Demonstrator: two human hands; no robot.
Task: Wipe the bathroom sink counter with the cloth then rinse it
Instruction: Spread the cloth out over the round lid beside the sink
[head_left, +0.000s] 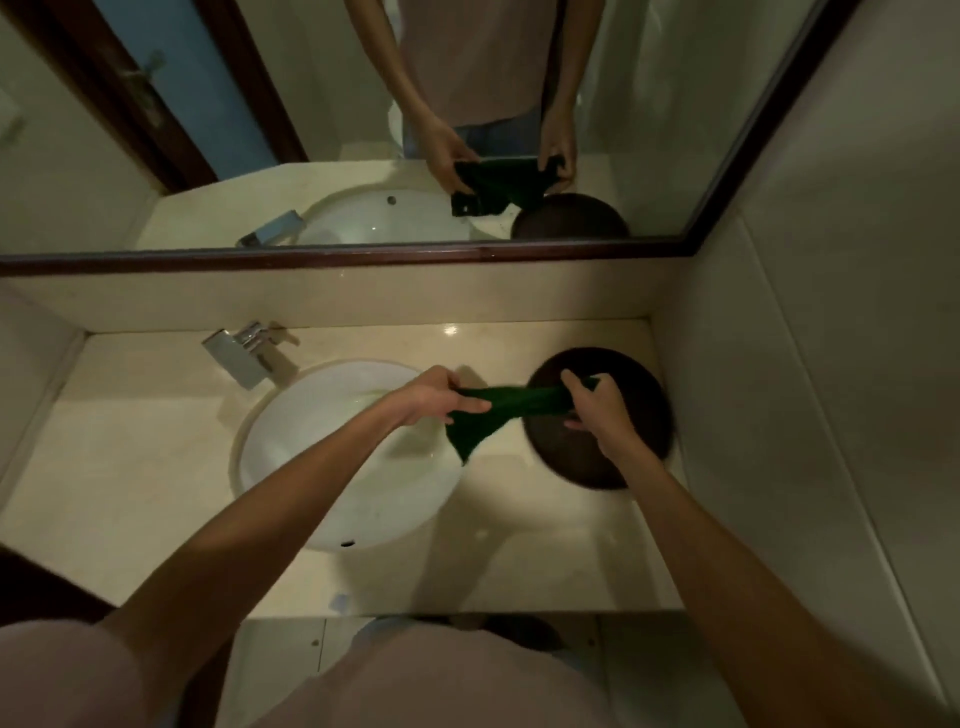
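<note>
Both hands grip the dark green cloth (498, 405), stretched in the air between them over the counter's right half: left hand (436, 392) pinching one end, right hand (597, 410) clamped on the other. Wiping seems not yet begun (rinsing too). The cream stone counter (156, 467) holds a white oval basin (322, 467), a chrome tap (241, 353) and a dark round mat (644, 395), below a wood-framed mirror (675, 130) and pale tiled walls.

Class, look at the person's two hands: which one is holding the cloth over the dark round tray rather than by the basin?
The right hand: it grips the green cloth above the dark round tray. The left hand holds the other end by the white basin.
</note>
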